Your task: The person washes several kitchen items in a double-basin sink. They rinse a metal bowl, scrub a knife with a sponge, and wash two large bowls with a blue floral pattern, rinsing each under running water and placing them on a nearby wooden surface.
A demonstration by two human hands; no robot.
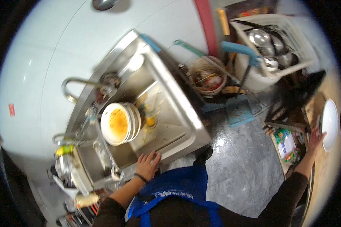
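My left hand (147, 166) rests on the front rim of a stainless steel sink (197, 124), fingers spread and holding nothing. At the far right, my right hand (315, 139) grips the near side of a white dish (329, 124), thumb over its rim. That dish is at a wooden tabletop (324, 181); whether it touches the wood I cannot tell. Inside the sink, several white bowls (115, 124) are stacked and tilted, the outermost stained with orange residue. Yellow food scraps (150, 121) lie on the basin floor beside the stack.
Curved faucets (71, 98) rise along the sink's wall side. Beyond the sink stand a waste bucket (207, 76) with scraps, a blue dustpan (239, 110) and a white plastic basket (297, 66) of metal cookware. Grey floor (236, 173), shiny in places, lies between sink and table.
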